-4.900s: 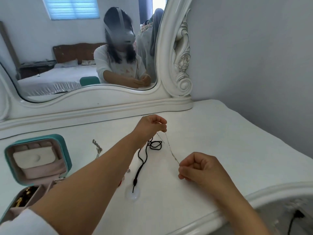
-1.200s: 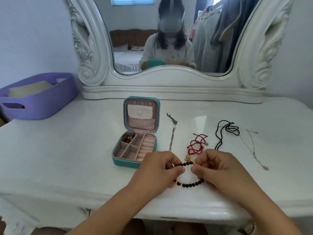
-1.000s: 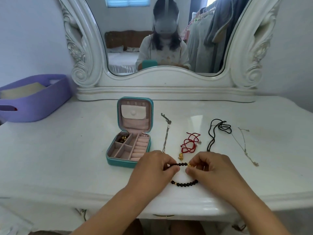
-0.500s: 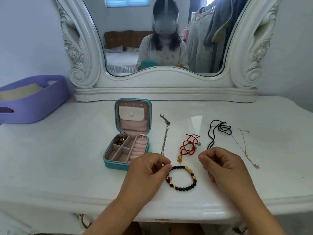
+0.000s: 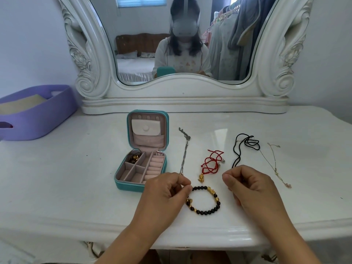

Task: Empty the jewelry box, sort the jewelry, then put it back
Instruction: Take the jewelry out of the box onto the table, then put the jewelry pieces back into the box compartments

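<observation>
Head view: your left hand pinches the beaded bracelet lying on the desk; your right hand hovers curled, empty. Nudge it round, clear of the red cord.

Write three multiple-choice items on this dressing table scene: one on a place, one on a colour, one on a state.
1. Where does the beaded bracelet lie?
A. in the basket
B. on the table between both hands
C. in the box

2. What colour is the jewelry box outside?
A. teal
B. red
C. black

3. How is the box's lid?
A. shut
B. missing
C. open, standing upright

Key: 1 B, it lies flat between left hand and right hand; 2 A, its shell is teal; 3 C, the pink lining faces the camera.
</observation>
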The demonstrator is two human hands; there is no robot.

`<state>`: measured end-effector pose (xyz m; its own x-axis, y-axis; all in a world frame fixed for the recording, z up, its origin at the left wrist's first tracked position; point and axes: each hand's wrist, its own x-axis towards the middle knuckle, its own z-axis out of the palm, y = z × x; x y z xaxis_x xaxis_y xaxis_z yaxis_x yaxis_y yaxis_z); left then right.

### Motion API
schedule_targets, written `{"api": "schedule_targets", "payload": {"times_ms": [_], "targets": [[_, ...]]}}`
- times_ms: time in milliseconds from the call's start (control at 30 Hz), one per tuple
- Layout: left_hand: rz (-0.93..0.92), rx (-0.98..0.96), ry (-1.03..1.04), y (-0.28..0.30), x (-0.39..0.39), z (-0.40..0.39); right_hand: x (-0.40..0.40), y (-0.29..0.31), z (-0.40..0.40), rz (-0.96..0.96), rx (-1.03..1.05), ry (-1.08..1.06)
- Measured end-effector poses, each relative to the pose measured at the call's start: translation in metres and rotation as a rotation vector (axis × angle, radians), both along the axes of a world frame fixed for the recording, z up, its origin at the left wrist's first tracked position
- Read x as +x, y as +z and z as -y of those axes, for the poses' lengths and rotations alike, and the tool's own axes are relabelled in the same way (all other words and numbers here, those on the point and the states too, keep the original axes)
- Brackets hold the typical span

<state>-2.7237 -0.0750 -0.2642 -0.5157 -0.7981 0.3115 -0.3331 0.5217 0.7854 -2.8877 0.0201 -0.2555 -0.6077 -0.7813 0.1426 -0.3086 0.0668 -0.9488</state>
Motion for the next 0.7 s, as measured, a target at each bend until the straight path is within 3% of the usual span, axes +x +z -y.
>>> {"api": "schedule_targets", "payload": {"times_ms": [267,533,700], "targets": [[0.098,-0.170,-0.083,0.006,-0.012,0.004,-0.002,0.002,0.003,0.046,-0.013,-0.060],[0.415,-0.279,-0.219,0.016,-0.064,0.024,-0.014,0.004,0.015,-0.046,0.007,-0.066],[0.577,-0.399,-0.098,0.013,-0.070,0.039,-0.028,0.005,0.017,-0.073,0.001,-0.120]]}}
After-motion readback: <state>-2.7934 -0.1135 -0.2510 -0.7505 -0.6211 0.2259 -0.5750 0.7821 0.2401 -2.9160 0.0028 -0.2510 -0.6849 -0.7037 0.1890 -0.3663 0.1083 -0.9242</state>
